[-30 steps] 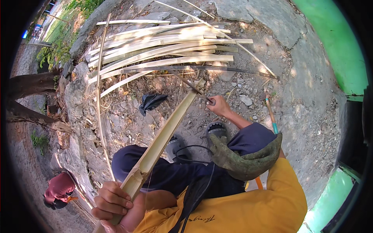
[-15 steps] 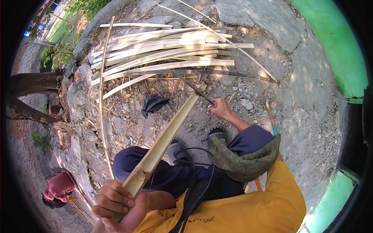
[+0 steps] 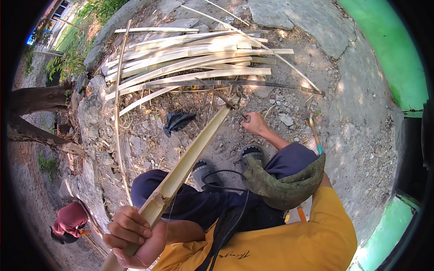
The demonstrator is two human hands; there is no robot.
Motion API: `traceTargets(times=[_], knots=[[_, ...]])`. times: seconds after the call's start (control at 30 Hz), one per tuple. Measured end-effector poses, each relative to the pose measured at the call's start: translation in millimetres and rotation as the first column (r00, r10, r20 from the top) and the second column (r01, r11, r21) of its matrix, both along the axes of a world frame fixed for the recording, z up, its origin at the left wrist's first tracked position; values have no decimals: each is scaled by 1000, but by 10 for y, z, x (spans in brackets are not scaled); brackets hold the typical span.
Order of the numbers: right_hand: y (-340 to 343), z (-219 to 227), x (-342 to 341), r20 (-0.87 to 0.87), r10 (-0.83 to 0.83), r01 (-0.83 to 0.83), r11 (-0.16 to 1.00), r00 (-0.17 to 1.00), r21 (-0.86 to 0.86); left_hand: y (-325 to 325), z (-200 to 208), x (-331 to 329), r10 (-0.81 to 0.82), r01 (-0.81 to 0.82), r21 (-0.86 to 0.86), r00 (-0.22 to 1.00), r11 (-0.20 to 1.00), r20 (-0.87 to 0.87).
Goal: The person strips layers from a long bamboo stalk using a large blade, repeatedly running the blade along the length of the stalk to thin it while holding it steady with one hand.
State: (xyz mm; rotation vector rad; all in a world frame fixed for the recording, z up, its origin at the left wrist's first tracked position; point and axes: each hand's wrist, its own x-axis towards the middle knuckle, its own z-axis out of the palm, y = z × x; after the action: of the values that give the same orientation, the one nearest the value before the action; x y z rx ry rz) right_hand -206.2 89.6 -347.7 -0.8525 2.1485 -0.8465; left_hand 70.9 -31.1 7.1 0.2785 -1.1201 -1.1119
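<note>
From my remote feed I make out one short line of dark script lettering (image 3: 232,255) (slanted, cursive) on the person's yellow shirt (image 3: 289,235).

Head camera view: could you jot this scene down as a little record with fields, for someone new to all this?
Left hand: closed around a split bamboo piece
Right hand: gripping a dark blade
Blade position: across the bamboo's far end
Beyond the hands: pale strips piled on the ground
Near the bamboo: crumpled black plastic
Lower left: another person in dark red
Right edge: green wall
</note>
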Motion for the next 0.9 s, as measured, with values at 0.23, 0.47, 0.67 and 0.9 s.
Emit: traceTargets(times=[0.23,0.47,0.67,0.9], knots=[[13,587,189,-31,256,-257,946,966,-195,85,32,65,-147,144,-70,988,987,-42],[114,-167,153,-101,-7,-11,985,995,-171,-11,-62,56,-106,105,-17,993,994,-58],[-20,414,293,-38,213,-216,945,976,-248,9,35,117,-97,94,-62,994,994,-56],[82,-119,117,-26,-55,51,990,998,-130,-74,-39,91,-215,213,-32,973,976,-84]])
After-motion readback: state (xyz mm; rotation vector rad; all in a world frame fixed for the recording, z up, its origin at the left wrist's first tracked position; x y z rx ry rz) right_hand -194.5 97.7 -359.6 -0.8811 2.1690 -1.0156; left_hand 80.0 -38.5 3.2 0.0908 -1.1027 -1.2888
